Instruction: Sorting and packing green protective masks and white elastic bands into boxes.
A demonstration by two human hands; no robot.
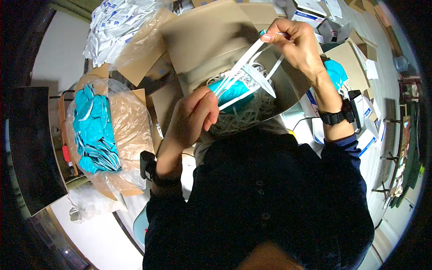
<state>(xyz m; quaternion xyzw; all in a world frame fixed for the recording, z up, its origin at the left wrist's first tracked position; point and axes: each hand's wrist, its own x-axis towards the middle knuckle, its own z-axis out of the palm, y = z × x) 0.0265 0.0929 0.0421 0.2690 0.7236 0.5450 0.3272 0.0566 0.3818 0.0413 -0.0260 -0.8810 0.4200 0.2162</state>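
Fingers of the left hand (193,118) clench a teal mask (234,92); right hand (294,40) pinches its white straps (245,63).

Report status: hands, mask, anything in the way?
Left hand grips teal mask. Right hand pinches its white straps, pulled taut. Open box of strap tangle beneath; nothing blocking.

One head-worn fisheye view looks steeply down, close over the person's chest (edges bent) and workbench (135,238).
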